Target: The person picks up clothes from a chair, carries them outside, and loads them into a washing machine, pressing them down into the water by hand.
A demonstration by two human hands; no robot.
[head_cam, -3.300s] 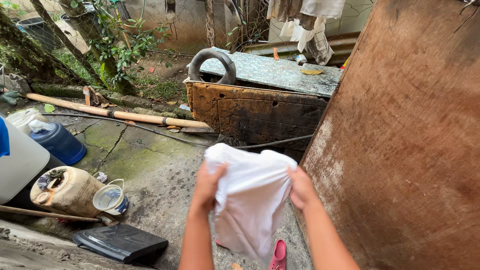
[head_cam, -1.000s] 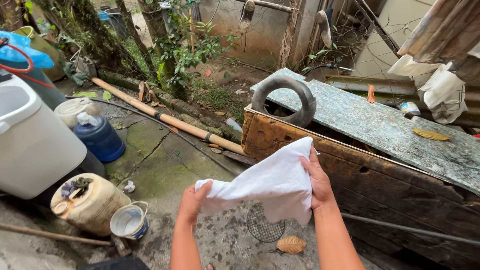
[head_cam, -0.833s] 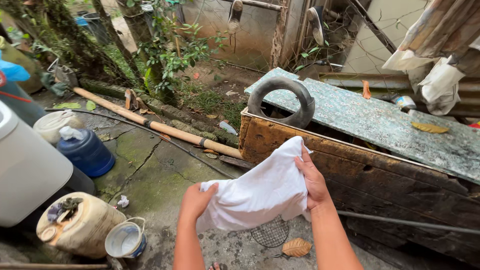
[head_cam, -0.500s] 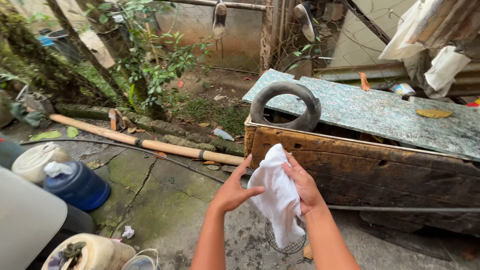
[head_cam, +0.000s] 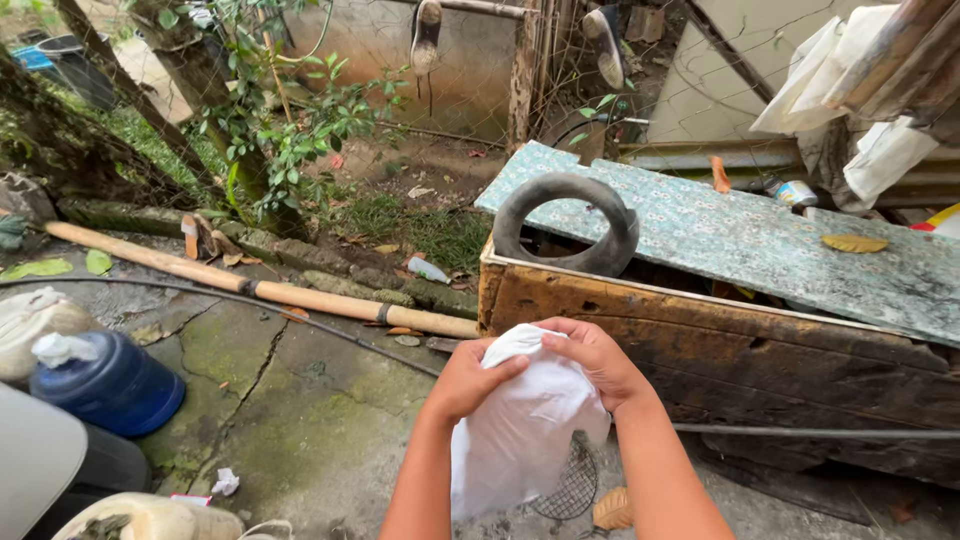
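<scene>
Both the left hand [head_cam: 468, 378] and right hand [head_cam: 590, 362] clutch the bunched white cloth [head_cam: 520, 430], seemingly mid-gathering, with the wooden crate [head_cam: 720, 345] at about two o'clock, so a firm two-handed hold looks called for next

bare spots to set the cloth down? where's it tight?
Both hands, left and right, grip the white cloth. Free: mossy concrete between the bamboo pole, blue jug and wooden box; patterned board right of the tyre. Crowded: the containers at lower left.

Soft, even daylight, faint shadows, sharp focus, slight wide-angle edge stretching.
</scene>
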